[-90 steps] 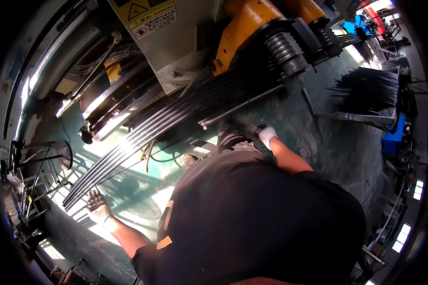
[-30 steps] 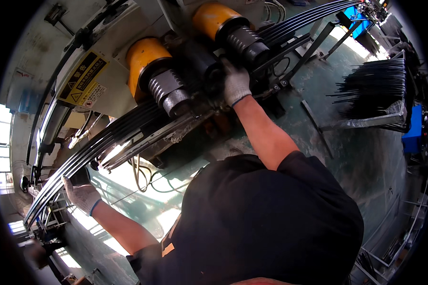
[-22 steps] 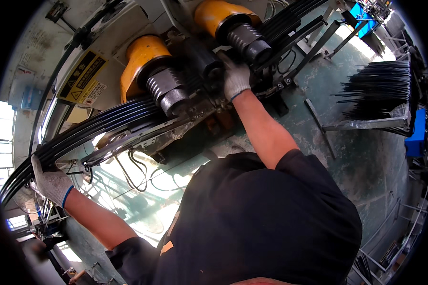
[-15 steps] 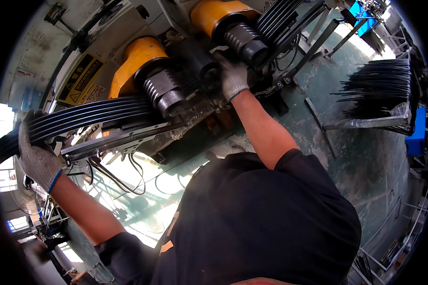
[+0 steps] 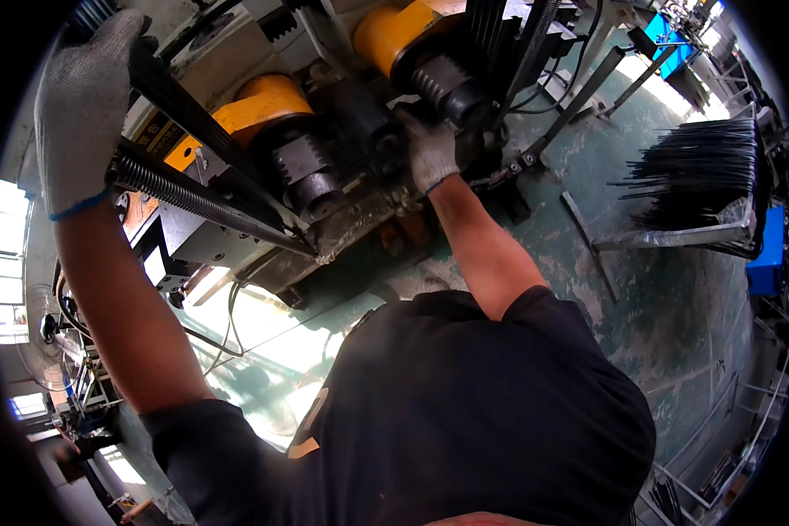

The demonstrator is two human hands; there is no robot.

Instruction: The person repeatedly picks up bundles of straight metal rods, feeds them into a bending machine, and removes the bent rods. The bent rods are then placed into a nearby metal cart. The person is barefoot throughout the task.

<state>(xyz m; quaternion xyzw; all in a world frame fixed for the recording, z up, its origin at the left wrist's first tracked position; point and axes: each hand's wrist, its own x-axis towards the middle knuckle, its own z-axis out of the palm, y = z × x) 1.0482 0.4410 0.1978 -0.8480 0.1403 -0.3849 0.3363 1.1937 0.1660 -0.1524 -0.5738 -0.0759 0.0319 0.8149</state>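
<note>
You're standing on a worn green floor [image 5: 675, 289], patchy and scuffed. Bright windows [image 5: 4, 263] sit at your far left, daylight glaring off the floor near them. A fan [image 5: 48, 320] stands just beside those windows. To your right, a metal rack [image 5: 675, 237] carries dark rods [image 5: 701, 171], with a blue bin [image 5: 770, 254] just beside it.

The left hand [image 5: 81, 110], in a grey knit glove with a blue cuff, is raised high at the upper left, its fingers curled shut in a grip, bare forearm running straight down to the shoulder. The right hand [image 5: 431, 154], gloved alike, reaches forward at centre, fingers bent and pressed down, its arm nearly straight from a black short sleeve.
</note>
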